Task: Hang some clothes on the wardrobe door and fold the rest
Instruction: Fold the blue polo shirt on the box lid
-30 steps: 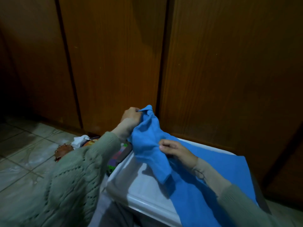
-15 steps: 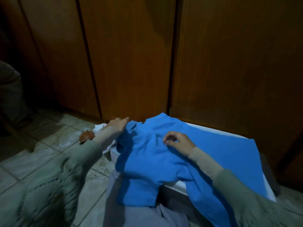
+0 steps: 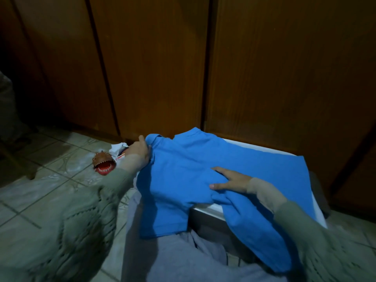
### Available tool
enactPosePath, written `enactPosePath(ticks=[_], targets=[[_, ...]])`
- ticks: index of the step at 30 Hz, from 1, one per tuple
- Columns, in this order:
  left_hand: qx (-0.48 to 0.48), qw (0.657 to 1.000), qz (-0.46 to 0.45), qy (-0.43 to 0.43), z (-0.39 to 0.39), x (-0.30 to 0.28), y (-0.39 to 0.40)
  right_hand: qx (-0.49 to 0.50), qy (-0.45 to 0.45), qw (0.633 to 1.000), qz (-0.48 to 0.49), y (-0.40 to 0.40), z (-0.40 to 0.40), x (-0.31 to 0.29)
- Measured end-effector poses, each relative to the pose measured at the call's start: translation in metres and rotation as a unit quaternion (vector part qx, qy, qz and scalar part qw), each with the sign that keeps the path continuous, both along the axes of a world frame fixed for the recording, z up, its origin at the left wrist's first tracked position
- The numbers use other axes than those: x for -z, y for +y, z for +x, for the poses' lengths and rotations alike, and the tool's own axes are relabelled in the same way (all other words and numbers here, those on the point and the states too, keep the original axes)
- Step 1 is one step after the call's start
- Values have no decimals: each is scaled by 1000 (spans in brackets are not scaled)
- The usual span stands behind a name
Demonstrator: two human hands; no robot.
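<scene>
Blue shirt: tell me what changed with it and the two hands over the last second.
The blue cotton shirt, a second ago bunched and lifted by both hands, now lies spread over the white plastic bin, one side hanging off the front. The right hand went from pinching to lying flat on it. The left hand came down to the shoulder edge and still holds it. The brown wooden wardrobe doors stayed shut.

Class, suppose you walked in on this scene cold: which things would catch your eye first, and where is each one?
The bright blue shirt stands out, spread over a white box before the dark wooden wardrobe doors. The right hand lies flat on it while the left hand holds its left edge. On the tiled floor left of the shirt lies a red-mouthed toy dinosaur head.
</scene>
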State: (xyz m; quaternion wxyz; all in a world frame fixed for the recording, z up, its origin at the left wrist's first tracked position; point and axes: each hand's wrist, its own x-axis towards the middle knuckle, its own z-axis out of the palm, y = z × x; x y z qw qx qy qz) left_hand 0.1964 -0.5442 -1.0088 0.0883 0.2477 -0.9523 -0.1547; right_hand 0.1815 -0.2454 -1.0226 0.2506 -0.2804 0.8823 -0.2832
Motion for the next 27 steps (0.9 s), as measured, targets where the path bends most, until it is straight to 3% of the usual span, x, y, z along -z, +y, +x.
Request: enactPosePath(ticks=[6, 10, 13, 18, 23, 25, 27], targets=[[-11, 999, -25, -44, 26, 20, 39, 0, 24, 1000, -3, -2, 6, 5], [156, 984, -63, -65, 40, 36, 78, -2, 12, 1000, -19, -1, 16, 12], [313, 944, -42, -92, 49, 45, 110, 19, 8, 999, -46, 2, 22, 15], [422, 901, -26, -99, 54, 49, 127, 24, 42, 999, -22, 20, 26, 22], [484, 864, -94, -105, 60, 47, 120, 30, 78, 996, -40, 29, 33, 21], [509, 855, -45, -86, 62, 42, 116, 42, 43, 991, -117, 29, 41, 17], [507, 856, 87, -48, 60, 31, 109, 18, 33, 988, -153, 29, 53, 13]])
